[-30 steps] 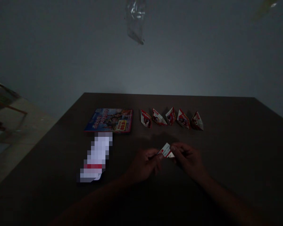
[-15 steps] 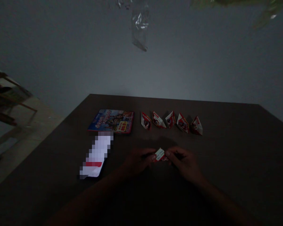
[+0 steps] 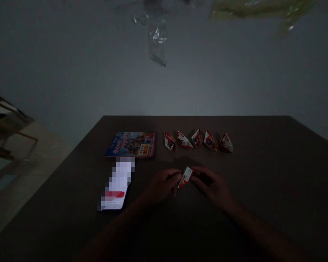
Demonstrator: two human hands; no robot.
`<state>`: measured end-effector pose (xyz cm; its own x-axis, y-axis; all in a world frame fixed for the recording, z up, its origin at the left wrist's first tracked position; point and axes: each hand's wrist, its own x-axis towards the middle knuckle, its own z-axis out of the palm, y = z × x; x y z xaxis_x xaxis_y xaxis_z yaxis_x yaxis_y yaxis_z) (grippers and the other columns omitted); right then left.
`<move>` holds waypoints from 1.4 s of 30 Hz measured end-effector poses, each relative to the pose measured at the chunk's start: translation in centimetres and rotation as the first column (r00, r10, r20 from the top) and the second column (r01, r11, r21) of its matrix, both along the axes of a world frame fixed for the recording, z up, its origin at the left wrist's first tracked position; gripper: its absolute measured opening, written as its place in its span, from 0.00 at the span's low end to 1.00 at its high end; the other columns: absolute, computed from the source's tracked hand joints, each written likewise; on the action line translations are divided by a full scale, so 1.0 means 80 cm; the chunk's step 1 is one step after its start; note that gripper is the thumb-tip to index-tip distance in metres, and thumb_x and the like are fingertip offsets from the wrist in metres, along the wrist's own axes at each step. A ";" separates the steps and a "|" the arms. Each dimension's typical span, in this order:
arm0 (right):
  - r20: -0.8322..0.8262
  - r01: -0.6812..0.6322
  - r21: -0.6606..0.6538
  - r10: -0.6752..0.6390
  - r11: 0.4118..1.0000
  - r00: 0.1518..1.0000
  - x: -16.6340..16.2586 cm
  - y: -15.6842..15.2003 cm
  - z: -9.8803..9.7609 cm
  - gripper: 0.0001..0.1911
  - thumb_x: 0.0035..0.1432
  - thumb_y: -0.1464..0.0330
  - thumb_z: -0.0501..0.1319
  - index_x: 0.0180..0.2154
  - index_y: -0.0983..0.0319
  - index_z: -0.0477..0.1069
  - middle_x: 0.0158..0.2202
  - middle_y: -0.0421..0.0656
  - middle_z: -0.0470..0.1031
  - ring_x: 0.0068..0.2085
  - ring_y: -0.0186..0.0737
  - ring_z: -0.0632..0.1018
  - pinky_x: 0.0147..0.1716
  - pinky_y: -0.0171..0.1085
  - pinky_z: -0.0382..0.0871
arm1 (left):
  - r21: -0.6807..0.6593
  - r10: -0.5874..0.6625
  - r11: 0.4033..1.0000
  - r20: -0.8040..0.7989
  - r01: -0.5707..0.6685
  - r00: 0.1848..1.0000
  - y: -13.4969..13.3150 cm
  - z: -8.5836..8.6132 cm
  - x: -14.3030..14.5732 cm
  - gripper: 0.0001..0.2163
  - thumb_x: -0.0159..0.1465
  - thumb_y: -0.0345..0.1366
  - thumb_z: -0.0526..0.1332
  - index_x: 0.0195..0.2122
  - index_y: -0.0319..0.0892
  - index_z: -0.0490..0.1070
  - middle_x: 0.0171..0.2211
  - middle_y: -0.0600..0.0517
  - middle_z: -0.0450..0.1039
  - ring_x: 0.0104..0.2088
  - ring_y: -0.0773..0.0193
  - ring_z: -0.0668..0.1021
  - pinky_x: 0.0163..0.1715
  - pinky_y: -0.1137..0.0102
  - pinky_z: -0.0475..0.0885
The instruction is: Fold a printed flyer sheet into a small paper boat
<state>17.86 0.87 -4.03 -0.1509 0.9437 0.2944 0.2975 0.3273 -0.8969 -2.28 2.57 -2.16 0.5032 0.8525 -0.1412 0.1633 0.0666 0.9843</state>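
Observation:
Between both hands, above the near part of the table, is a small folded red-and-white paper piece (image 3: 186,177) with a printed white panel facing up. My left hand (image 3: 164,183) pinches its left side between thumb and fingers. My right hand (image 3: 214,187) is closed on its right edge, with the fingertips partly hidden in the dark. Beyond the hands stands a row of several similar folded paper pieces (image 3: 198,138), zigzag in shape with red and white print.
A colourful printed booklet or flat pack (image 3: 131,145) with a yellow price mark lies at the left. In front of it is a phone (image 3: 117,185) with a lit, blurred screen. The dark table (image 3: 262,145) meets a grey wall, where a clear plastic bag (image 3: 157,42) hangs.
The folded paper piece has turned in my fingers to a steeper slant, its printed panel now at the upper right. My view has shifted slightly; the row of pieces stays as it was.

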 end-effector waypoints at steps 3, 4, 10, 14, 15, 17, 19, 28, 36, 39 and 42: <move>0.105 -0.014 0.083 0.005 0.996 0.994 -0.002 -0.001 0.002 0.10 0.55 0.68 0.63 0.41 0.58 0.71 0.39 0.45 0.77 0.40 0.42 0.78 0.41 0.40 0.71 | -0.026 -0.007 1.000 0.039 0.008 0.999 0.000 -0.005 -0.001 0.18 0.64 0.45 0.54 0.45 0.36 0.72 0.26 0.52 0.72 0.17 0.73 0.68 0.16 0.78 0.62; 0.122 -0.020 0.112 0.006 0.994 0.993 -0.003 -0.001 0.003 0.10 0.54 0.69 0.63 0.41 0.58 0.71 0.41 0.46 0.77 0.42 0.42 0.77 0.43 0.41 0.70 | -0.035 -0.005 0.999 0.056 0.007 0.998 -0.001 -0.006 -0.001 0.18 0.64 0.45 0.55 0.45 0.36 0.72 0.26 0.52 0.72 0.17 0.73 0.68 0.16 0.78 0.62; 0.165 -0.006 0.196 -0.027 0.981 0.986 -0.004 -0.002 0.009 0.05 0.51 0.72 0.63 0.30 0.59 0.67 0.44 0.48 0.73 0.44 0.44 0.76 0.42 0.43 0.69 | -0.073 0.094 0.994 0.134 -0.085 0.986 -0.006 -0.010 0.001 0.17 0.63 0.43 0.56 0.47 0.37 0.70 0.24 0.54 0.70 0.17 0.73 0.69 0.17 0.78 0.63; 0.178 -0.067 0.214 0.028 0.974 0.984 -0.003 -0.006 0.010 0.03 0.53 0.72 0.61 0.31 0.59 0.67 0.37 0.47 0.74 0.39 0.43 0.76 0.37 0.41 0.70 | -0.124 0.197 0.976 0.138 -0.180 0.971 -0.006 -0.007 0.001 0.22 0.63 0.42 0.57 0.56 0.39 0.60 0.22 0.56 0.70 0.18 0.70 0.71 0.18 0.76 0.67; 0.160 -0.089 0.207 0.056 0.974 0.986 -0.003 -0.007 0.010 0.03 0.54 0.72 0.61 0.31 0.59 0.67 0.35 0.46 0.75 0.37 0.42 0.76 0.36 0.40 0.70 | -0.112 0.218 0.972 0.121 -0.204 0.968 -0.006 -0.005 0.001 0.23 0.62 0.41 0.57 0.56 0.39 0.61 0.21 0.56 0.69 0.17 0.70 0.71 0.18 0.76 0.67; 0.128 -0.128 0.194 0.104 0.973 0.986 -0.001 -0.008 0.012 0.03 0.55 0.73 0.59 0.32 0.59 0.67 0.34 0.45 0.75 0.36 0.41 0.77 0.35 0.39 0.70 | -0.078 0.269 0.962 0.088 -0.263 0.959 -0.007 -0.002 0.001 0.20 0.61 0.40 0.57 0.53 0.38 0.64 0.19 0.57 0.68 0.16 0.70 0.71 0.18 0.75 0.67; 0.163 -0.164 0.194 0.134 0.967 0.978 0.000 -0.010 0.013 0.04 0.55 0.74 0.58 0.33 0.59 0.67 0.34 0.45 0.74 0.36 0.40 0.77 0.34 0.38 0.70 | -0.032 0.329 0.944 0.063 -0.328 0.942 -0.009 0.000 0.003 0.17 0.60 0.39 0.58 0.49 0.38 0.67 0.25 0.55 0.71 0.17 0.71 0.71 0.17 0.76 0.67; 0.409 -0.263 0.232 0.151 0.937 0.900 0.002 -0.017 0.019 0.13 0.56 0.72 0.60 0.45 0.59 0.70 0.41 0.47 0.76 0.40 0.42 0.77 0.38 0.40 0.72 | 0.040 0.467 0.883 0.049 -0.469 0.883 -0.013 -0.002 0.008 0.10 0.58 0.36 0.60 0.38 0.39 0.72 0.29 0.53 0.74 0.21 0.70 0.73 0.19 0.76 0.69; 0.403 -0.227 0.305 0.090 0.925 0.911 0.005 -0.020 0.018 0.17 0.59 0.75 0.57 0.49 0.56 0.72 0.43 0.46 0.78 0.40 0.40 0.79 0.36 0.37 0.76 | 0.184 0.371 0.914 -0.025 -0.361 0.928 -0.012 0.000 0.001 0.10 0.61 0.34 0.55 0.39 0.40 0.74 0.30 0.52 0.75 0.30 0.65 0.76 0.29 0.73 0.70; 0.371 -0.193 0.278 0.080 0.941 0.925 0.007 -0.019 0.018 0.17 0.60 0.74 0.56 0.48 0.55 0.72 0.43 0.46 0.78 0.40 0.40 0.79 0.36 0.37 0.76 | 0.350 0.322 0.889 -0.021 -0.295 0.946 -0.013 -0.001 -0.003 0.10 0.62 0.32 0.55 0.41 0.42 0.73 0.35 0.51 0.74 0.35 0.64 0.75 0.35 0.72 0.68; 0.367 -0.192 0.276 0.081 0.942 0.927 0.010 -0.018 0.018 0.17 0.59 0.75 0.56 0.47 0.56 0.73 0.44 0.47 0.77 0.41 0.41 0.79 0.38 0.38 0.76 | 0.457 0.245 0.863 -0.010 -0.213 0.969 -0.012 -0.001 -0.005 0.10 0.63 0.31 0.54 0.42 0.43 0.73 0.36 0.51 0.72 0.36 0.65 0.74 0.36 0.71 0.67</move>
